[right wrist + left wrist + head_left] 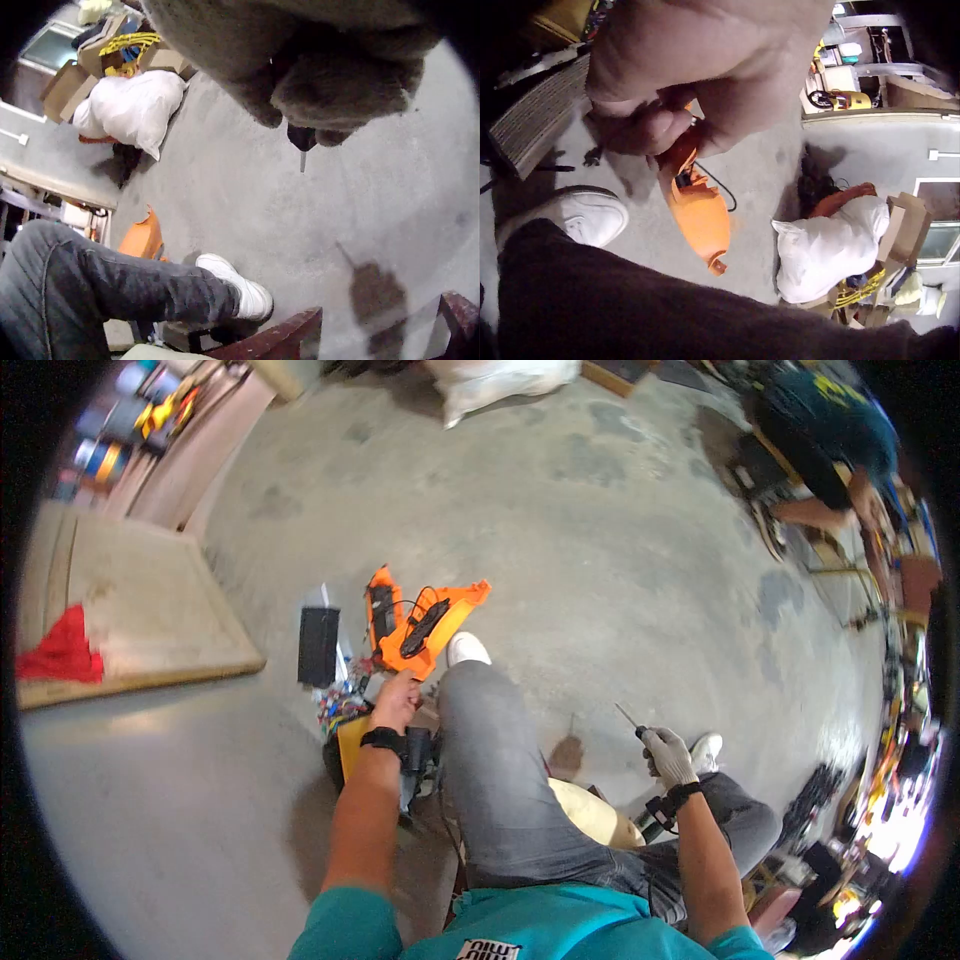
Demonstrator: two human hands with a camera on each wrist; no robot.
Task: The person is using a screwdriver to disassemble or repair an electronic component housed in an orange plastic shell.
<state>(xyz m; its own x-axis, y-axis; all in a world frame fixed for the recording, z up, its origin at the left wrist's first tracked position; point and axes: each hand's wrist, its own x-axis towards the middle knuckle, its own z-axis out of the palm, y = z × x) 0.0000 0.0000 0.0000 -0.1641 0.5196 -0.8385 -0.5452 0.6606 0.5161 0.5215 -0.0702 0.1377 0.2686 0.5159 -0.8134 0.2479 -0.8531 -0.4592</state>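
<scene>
My bare left hand [396,700] pinches the lower end of an orange plastic casing [460,603]. The casing looks like two shell halves spread apart, with a black cord [425,628] and dark parts lying inside. From the left wrist, the orange shell [703,225] extends beyond the curled fingers, and a loop of black cord shows beside it. In my gloved right hand [668,756] is a screwdriver [627,715], its shaft pointing away from me. The right wrist view shows its dark collar and short tip [302,159] below the glove; most of the handle is hidden.
Left of my knee stand a black rectangular piece [319,646] and a heap of small coloured parts [340,700]. A wooden board [140,600] with a red cloth [65,650] lies further left. A white sack [500,382] sits ahead; another person [825,440] bends at far right.
</scene>
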